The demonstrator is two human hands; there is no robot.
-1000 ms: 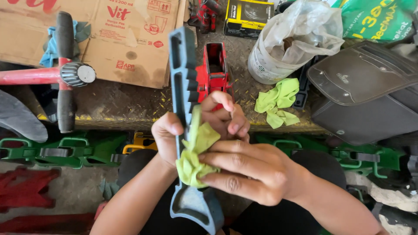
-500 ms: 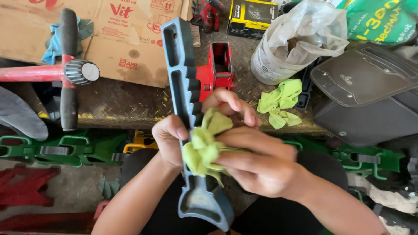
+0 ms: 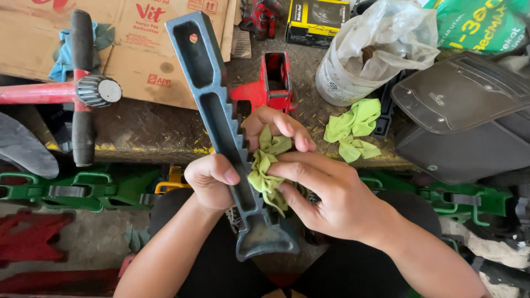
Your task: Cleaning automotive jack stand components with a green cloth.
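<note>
Hidden and cut off

The left hand (image 3: 212, 182) and green rag (image 3: 268, 168) cover the toothed bar's (image 3: 221, 118) middle; the cardboard box (image 3: 127, 33) runs off the top edge.

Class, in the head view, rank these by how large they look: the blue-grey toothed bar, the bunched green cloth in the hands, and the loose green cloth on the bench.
1. blue-grey toothed bar, clearly the largest.
2. loose green cloth and bunched green cloth look alike; the bunched one is partly hidden by the right hand, so unranked.

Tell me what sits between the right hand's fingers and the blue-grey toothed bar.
In the head view, a crumpled lime-green rag lies between the right hand and the blue-grey toothed metal bar, pressed against its notched edge; the left hand grips the bar's other side.
</note>
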